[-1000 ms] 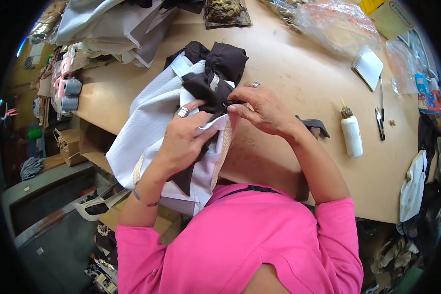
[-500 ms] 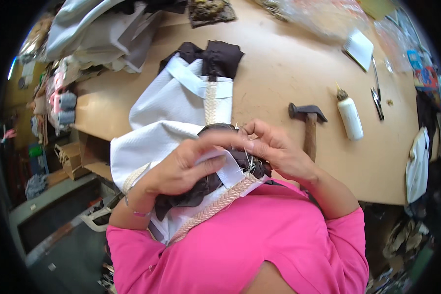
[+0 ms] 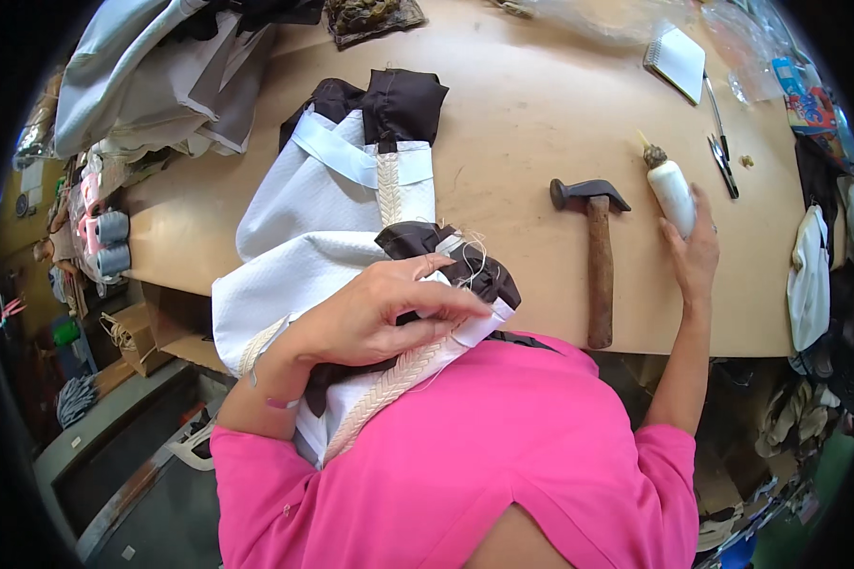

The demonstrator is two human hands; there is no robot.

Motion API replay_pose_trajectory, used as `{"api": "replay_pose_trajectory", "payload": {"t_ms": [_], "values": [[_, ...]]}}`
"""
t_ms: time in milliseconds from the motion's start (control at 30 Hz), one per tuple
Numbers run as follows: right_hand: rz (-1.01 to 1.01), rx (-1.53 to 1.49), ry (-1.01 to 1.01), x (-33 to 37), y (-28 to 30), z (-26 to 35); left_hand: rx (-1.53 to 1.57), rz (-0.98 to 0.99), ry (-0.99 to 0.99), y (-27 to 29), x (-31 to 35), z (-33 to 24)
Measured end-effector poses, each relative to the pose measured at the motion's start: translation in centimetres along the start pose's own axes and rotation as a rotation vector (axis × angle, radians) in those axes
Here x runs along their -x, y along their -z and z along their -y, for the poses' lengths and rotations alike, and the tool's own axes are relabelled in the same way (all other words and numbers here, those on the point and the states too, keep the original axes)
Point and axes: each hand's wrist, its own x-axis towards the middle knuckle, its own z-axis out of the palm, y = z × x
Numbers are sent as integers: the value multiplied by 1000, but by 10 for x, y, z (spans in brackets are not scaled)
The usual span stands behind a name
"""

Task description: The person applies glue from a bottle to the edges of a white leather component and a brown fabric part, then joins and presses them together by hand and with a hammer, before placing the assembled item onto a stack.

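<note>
A white textured fabric bag (image 3: 289,204) with dark brown lining and beige braided straps lies on the table and over my lap. My left hand (image 3: 384,311) rests on its near part with thumb and forefinger spread apart, and nothing shows between them. Beside those fingertips, loose pale threads (image 3: 470,261) stick out from the dark lining (image 3: 413,237). At the right, my right hand (image 3: 697,242) has its fingers and thumb around the lower end of a white squeeze bottle (image 3: 672,194). The bottle has a thin yellowish tip with brown crust around its neck.
A hammer (image 3: 598,256) with a wooden handle lies between the bag and the bottle. Farther right are thread snips (image 3: 723,166) and a spiral notepad (image 3: 676,64). Pale fabric pieces (image 3: 161,76) are heaped at the far left, near grey thread spools (image 3: 112,242).
My right hand has left the threads at the bag and moved right onto the squeeze bottle. My left hand stays on the bag, its fingers now spread.
</note>
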Motion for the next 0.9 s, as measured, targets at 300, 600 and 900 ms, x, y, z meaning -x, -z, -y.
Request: {"api": "replay_pose_trajectory", "payload": {"t_ms": [300,600,900], "values": [[322,-1477,-178,9,37,54,269,-141,165,1,1,3],[189,-1073,351,17,62,110,493,-176,227,-1,5,9],[165,-863,606,15,69,139,456,-164,168,0,6,9]]}}
